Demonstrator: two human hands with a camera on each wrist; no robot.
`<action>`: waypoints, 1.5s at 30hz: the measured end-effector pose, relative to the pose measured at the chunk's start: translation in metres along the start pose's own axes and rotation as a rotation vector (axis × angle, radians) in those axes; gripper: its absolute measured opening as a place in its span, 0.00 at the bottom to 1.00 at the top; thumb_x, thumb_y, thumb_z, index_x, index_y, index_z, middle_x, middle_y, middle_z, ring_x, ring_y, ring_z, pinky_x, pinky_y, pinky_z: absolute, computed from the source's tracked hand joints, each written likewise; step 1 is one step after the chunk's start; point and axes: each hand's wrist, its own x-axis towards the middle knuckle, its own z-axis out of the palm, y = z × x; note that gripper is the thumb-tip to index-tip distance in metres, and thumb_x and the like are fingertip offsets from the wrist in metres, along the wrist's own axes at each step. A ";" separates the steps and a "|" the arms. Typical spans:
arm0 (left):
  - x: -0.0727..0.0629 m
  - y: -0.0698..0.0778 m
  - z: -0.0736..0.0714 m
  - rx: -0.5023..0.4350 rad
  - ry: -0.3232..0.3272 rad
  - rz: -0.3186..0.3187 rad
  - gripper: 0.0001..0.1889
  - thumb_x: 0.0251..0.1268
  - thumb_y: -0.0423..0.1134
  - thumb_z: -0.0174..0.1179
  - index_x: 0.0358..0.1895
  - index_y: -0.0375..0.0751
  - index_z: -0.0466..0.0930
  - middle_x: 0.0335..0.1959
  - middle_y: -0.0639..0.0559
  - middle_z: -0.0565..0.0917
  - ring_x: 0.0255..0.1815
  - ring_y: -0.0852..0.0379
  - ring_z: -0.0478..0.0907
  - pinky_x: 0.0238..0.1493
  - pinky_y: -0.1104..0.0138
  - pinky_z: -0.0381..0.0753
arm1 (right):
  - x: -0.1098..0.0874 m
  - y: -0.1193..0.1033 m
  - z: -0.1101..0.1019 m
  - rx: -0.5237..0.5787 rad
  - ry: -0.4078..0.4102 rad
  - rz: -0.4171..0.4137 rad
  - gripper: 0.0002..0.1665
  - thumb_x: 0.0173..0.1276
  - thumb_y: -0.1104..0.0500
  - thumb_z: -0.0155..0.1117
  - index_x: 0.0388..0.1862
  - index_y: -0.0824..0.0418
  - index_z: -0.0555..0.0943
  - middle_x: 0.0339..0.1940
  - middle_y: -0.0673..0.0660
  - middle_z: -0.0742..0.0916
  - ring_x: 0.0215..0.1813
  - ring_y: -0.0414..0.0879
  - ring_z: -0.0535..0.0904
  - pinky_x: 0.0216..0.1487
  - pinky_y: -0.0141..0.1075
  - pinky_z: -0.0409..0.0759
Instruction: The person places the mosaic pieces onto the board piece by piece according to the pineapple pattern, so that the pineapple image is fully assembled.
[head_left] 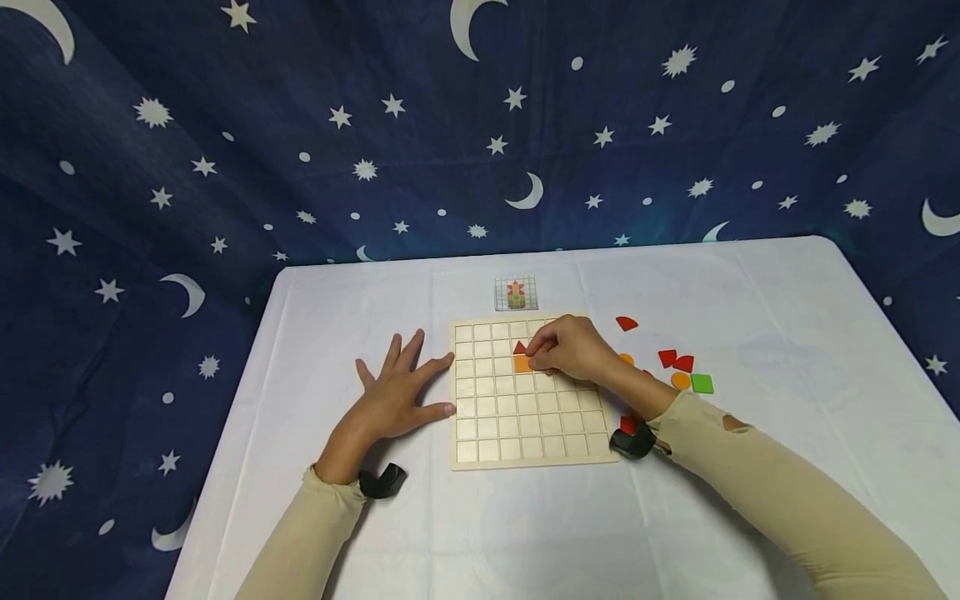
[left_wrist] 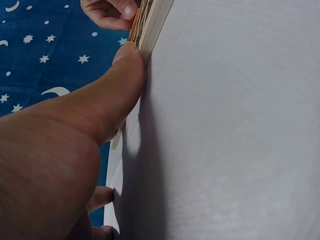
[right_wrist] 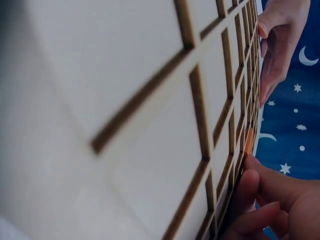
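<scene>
A pale wooden grid board lies on the table in front of me. On its upper middle cells sit a red triangle tile and, just below it, an orange square tile. My right hand reaches over the board from the right, thumb and fingertips pinching at the right edge of the orange tile, which also shows as a thin orange strip in the right wrist view. With fingers spread, my left hand rests on the table, its thumb and index fingertips against the board's left edge.
Behind the board lies a small gridded pattern card with a coloured figure. Loose tiles lie to the right: a red piece, several more red ones, an orange disc and a green square. A dark starry cloth hangs behind the table.
</scene>
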 end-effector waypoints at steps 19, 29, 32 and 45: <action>0.001 -0.002 -0.001 0.010 -0.005 0.007 0.43 0.58 0.70 0.65 0.78 0.67 0.64 0.86 0.42 0.42 0.84 0.30 0.32 0.61 0.16 0.29 | -0.014 0.008 -0.048 -0.048 0.061 0.082 0.14 0.66 0.54 0.75 0.49 0.53 0.90 0.36 0.51 0.89 0.36 0.49 0.79 0.33 0.38 0.77; -0.001 -0.001 -0.002 0.012 -0.002 0.005 0.43 0.58 0.70 0.66 0.78 0.66 0.64 0.86 0.42 0.43 0.84 0.30 0.33 0.61 0.15 0.30 | -0.023 0.046 -0.109 -0.314 0.126 0.105 0.16 0.69 0.56 0.71 0.54 0.58 0.88 0.41 0.58 0.91 0.44 0.52 0.81 0.40 0.40 0.77; -0.001 -0.001 -0.001 0.005 -0.005 0.000 0.44 0.58 0.69 0.66 0.78 0.66 0.64 0.86 0.42 0.43 0.84 0.30 0.33 0.61 0.15 0.30 | -0.022 0.057 -0.112 -0.329 0.077 0.145 0.18 0.69 0.56 0.71 0.56 0.57 0.87 0.49 0.60 0.89 0.48 0.54 0.80 0.44 0.41 0.78; 0.000 0.001 -0.001 -0.005 -0.004 0.006 0.44 0.58 0.69 0.66 0.78 0.65 0.64 0.86 0.41 0.42 0.85 0.30 0.32 0.61 0.16 0.29 | -0.019 0.068 -0.105 -0.336 0.070 0.123 0.16 0.66 0.58 0.75 0.53 0.58 0.87 0.43 0.59 0.87 0.44 0.53 0.75 0.48 0.44 0.74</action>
